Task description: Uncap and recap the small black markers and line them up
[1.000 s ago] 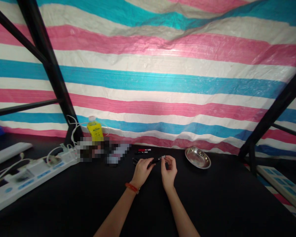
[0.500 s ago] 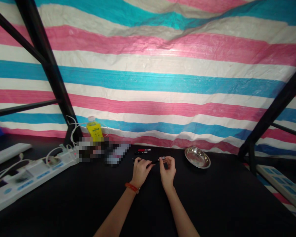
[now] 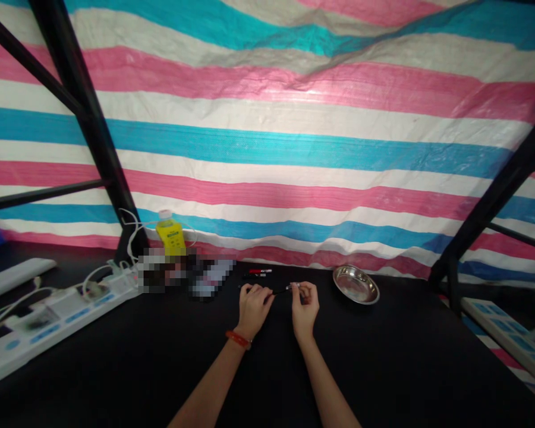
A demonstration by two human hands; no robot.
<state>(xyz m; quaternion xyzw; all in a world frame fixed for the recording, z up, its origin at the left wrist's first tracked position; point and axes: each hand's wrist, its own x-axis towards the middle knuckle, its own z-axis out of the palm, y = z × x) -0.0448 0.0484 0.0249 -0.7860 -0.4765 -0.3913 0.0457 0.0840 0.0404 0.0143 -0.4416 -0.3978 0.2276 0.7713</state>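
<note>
A slim black pen (image 3: 280,292) spans the space between my two hands, just above the black table. My left hand (image 3: 253,306), with an orange bangle at the wrist, has its fingers closed round the dark body. Thumb and fingers of my right hand (image 3: 305,306) pinch the pale, shiny end; whether that end is a separate cap I cannot tell. Past my left hand lie a red pen (image 3: 259,271) and a black pen (image 3: 253,276), side by side, with silvery ends pointing right.
A round steel dish (image 3: 355,285) stands to the right of my hands. At the left are a power strip (image 3: 66,318) with plugs and cables, a yellow bottle (image 3: 171,236) and blurred items. Another power strip (image 3: 503,327) is at the right edge. A striped sheet (image 3: 294,178) hangs behind.
My right hand has shifted slightly to the right, and the gap between my hands is a little wider. My left hand has barely moved and keeps its grip on the pen.
</note>
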